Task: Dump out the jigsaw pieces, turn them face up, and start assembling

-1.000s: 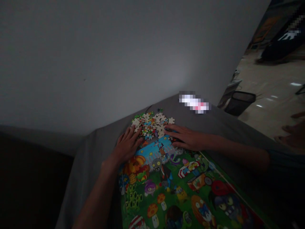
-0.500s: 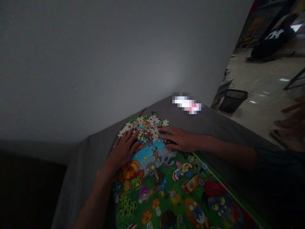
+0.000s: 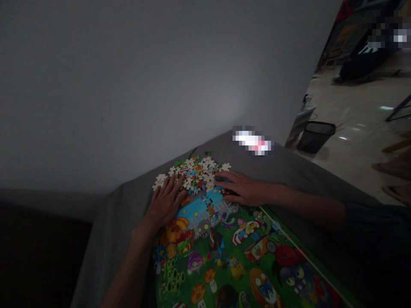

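Note:
A heap of loose jigsaw pieces (image 3: 194, 172) lies at the far end of a colourful cartoon puzzle board (image 3: 237, 256) on a grey cloth-covered table (image 3: 112, 222). My left hand (image 3: 165, 201) lies flat with fingers spread at the left side of the heap, fingertips touching the pieces. My right hand (image 3: 242, 188) rests flat on the board's far right corner, fingers stretched toward the heap. Neither hand holds a piece.
A plain grey wall stands right behind the table. A blurred white and pink object (image 3: 252, 141) lies at the table's far corner. To the right is a tiled floor with a black mesh bin (image 3: 316, 136), and another person's feet (image 3: 396, 171) at the right edge.
My left hand has slid a little left and forward along the heap, and a few pieces have spread out to the left. The right hand stays in place.

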Motion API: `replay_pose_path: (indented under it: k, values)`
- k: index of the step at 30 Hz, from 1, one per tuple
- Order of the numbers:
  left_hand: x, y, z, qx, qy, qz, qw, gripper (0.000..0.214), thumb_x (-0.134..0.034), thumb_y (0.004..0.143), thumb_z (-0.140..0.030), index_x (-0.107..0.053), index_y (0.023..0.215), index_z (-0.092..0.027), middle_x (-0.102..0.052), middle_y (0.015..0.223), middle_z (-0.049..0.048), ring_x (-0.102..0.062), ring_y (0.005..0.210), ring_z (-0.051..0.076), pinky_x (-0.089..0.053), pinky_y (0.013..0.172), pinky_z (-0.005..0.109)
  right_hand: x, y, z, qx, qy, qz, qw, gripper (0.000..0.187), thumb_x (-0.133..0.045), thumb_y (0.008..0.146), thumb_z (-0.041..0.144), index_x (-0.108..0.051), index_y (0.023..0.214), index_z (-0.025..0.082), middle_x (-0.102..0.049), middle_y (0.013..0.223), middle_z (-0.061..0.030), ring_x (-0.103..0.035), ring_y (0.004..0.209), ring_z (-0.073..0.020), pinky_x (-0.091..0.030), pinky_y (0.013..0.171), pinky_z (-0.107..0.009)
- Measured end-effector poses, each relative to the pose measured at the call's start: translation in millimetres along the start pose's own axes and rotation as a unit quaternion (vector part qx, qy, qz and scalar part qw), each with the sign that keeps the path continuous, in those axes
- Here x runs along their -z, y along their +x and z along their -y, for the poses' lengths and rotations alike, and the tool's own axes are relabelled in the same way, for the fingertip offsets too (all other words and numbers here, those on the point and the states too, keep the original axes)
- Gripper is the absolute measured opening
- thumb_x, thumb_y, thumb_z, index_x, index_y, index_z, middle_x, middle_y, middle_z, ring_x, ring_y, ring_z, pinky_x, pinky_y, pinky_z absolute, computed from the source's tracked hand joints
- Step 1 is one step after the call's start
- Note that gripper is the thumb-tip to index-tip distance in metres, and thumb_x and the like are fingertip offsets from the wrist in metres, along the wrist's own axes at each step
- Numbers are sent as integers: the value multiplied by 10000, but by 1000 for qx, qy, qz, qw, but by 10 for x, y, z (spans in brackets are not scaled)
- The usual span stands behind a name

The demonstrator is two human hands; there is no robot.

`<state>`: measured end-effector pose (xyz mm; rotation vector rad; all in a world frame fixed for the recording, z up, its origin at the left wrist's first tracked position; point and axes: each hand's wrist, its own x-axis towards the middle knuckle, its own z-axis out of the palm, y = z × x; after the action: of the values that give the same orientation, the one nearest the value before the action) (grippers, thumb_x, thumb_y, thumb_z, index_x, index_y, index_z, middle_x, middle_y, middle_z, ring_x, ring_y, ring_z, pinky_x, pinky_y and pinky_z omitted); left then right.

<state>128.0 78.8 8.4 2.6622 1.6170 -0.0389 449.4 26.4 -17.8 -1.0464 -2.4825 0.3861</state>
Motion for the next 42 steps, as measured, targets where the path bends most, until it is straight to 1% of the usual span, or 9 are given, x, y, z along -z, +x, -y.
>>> replay_pose_path:
  k: [6, 10, 13, 16, 19, 29, 33, 36, 42]
  values:
    - [-72, -19, 112, 41, 5, -22, 999, 631, -172, 1064, -572, -257, 1625, -295, -141, 1710, 83, -120, 1568, 367, -199, 1211, 663, 86, -8, -29, -9, 41, -25, 999, 538, -473, 1035, 470, -432, 1531, 265, -411, 1591, -129, -371, 1490, -259, -347, 1222, -516]
    - [-16, -26, -98, 36, -4, -72, 997, 644, -218, 1058, -592, -225, 1633, -303, -113, 1713, 76, -69, 1573, 372, -129, 1219, 689, 238, -13, -107, -43, 27, -70, 996, 517, -427, 1044, 493, -423, 1526, 305, -445, 1575, -109, -416, 1464, -257, -373, 1200, -554]
    - [68, -99, -448, -63, -23, -72, 995, 674, -261, 1051, -614, -210, 1637, -285, -113, 1710, 65, -37, 1580, 331, -122, 1255, 626, 304, 14, -188, -75, -6, -87, 993, 544, -413, 1041, 518, -408, 1532, 283, -450, 1573, -121, -417, 1468, -253, -371, 1202, -557]
    - [85, -212, -778, -177, -56, -6, 983, 697, -280, 1046, -628, -197, 1639, -270, -53, 1709, 67, -16, 1580, 314, -132, 1270, 585, 300, 90, -220, -77, -43, -60, 994, 575, -390, 1040, 534, -434, 1522, 221, -466, 1560, -153, -411, 1475, -258, -366, 1207, -550]
    - [6, -295, -940, -227, -81, 36, 970, 669, -254, 1059, -603, -208, 1635, -267, -50, 1705, 89, -45, 1577, 328, -142, 1262, 601, 263, 218, -182, -54, -70, -26, 996, 543, -398, 1039, 524, -499, 1477, 218, -493, 1541, -151, -407, 1477, -256, -351, 1212, -556]
    - [-121, -371, -999, -234, -122, 38, 964, 623, -231, 1078, -542, -268, 1622, -240, -74, 1693, 148, -29, 1570, 357, -122, 1245, 656, 138, 748, -92, 16, -82, -26, 996, 259, -699, 918, 402, -713, 1103, 221, -628, 1371, -112, -500, 1377, -263, -392, 1166, -517]
    - [-82, -398, -1044, -226, -115, 52, 966, 611, -254, 1082, -514, -260, 1624, -231, -85, 1693, 149, -35, 1568, 352, -121, 1251, 642, 210, 636, -39, 1, -74, -81, 994, 118, -677, 940, 335, -688, 936, 217, -713, 1057, -53, -642, 1077, -192, -518, 981, -394]
    - [-75, -402, -1053, -222, -114, 61, 966, 610, -243, 1082, -521, -242, 1629, -248, -89, 1696, 130, -20, 1567, 347, -109, 1253, 638, 314, 471, -84, -42, -86, -130, 987, 112, -607, 976, 294, -668, 943, 207, -681, 890, -31, -635, 825, -162, -533, 767, -322]
    - [-28, -400, -1068, -210, -112, 63, 969, 595, -297, 1079, -504, -247, 1625, -275, -108, 1697, 119, -107, 1567, 347, -164, 1245, 633, 351, 296, -279, -89, -148, -140, 975, 90, -581, 954, 207, -657, 906, 203, -663, 894, -46, -611, 783, -164, -503, 734, -312]
